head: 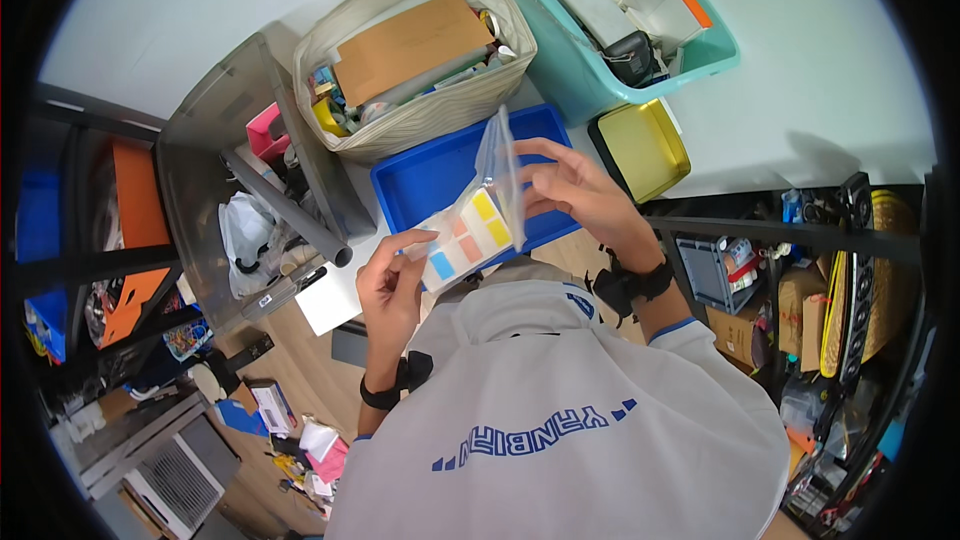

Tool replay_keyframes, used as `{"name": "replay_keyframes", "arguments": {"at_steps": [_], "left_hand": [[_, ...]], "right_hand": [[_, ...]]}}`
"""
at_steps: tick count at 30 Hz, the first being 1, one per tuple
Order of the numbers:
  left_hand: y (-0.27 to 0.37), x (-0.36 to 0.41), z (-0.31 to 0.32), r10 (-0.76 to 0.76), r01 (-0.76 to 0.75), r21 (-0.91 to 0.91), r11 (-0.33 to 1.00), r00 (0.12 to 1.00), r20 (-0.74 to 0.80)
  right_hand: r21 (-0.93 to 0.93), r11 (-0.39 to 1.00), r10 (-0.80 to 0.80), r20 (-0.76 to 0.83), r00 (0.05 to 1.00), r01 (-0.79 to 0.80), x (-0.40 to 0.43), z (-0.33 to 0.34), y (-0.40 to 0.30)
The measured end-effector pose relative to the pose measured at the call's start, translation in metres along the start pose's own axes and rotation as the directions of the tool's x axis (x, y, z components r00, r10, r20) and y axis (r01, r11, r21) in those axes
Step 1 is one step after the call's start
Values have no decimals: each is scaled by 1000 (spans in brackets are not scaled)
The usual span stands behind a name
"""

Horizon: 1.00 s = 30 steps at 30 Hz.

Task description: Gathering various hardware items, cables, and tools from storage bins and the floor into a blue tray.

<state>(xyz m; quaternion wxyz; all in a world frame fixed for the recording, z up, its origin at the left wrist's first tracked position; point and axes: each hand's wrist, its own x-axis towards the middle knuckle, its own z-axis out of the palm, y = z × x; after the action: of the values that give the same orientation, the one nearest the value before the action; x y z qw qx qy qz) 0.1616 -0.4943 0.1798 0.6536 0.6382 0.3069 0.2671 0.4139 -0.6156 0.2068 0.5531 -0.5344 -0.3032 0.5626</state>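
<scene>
A white card or sheet with blue, pink and yellow rectangles lies partly inside a clear plastic bag, over the near part of a blue plastic tray. My left hand pinches the lower left corner between thumb and fingers. On the other side, my right hand is at the upper right edge of the clear bag, fingers bent and spread behind it; whether they grip the film cannot be told. Both wrists wear black straps.
Behind the tray stands a striped fabric basket with a brown cardboard piece. A grey translucent bin is at left, a turquoise bin at upper right. A yellow-lined open box sits right of the tray. Loaded shelves flank both sides.
</scene>
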Motion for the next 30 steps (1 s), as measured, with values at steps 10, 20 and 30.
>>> {"name": "replay_keyframes", "arguments": {"at_steps": [10, 20, 30], "left_hand": [[-3, -4, -16, 110, -120, 212, 970, 992, 59], [-4, 7, -5, -170, 172, -125, 977, 985, 26], [-11, 41, 35, -181, 182, -234, 955, 983, 27]], "right_hand": [[-181, 980, -101, -111, 989, 80, -6, 44, 5], [-28, 998, -69, -229, 971, 65, 11, -3, 10], [472, 881, 66, -206, 976, 40, 40, -63, 14]]}}
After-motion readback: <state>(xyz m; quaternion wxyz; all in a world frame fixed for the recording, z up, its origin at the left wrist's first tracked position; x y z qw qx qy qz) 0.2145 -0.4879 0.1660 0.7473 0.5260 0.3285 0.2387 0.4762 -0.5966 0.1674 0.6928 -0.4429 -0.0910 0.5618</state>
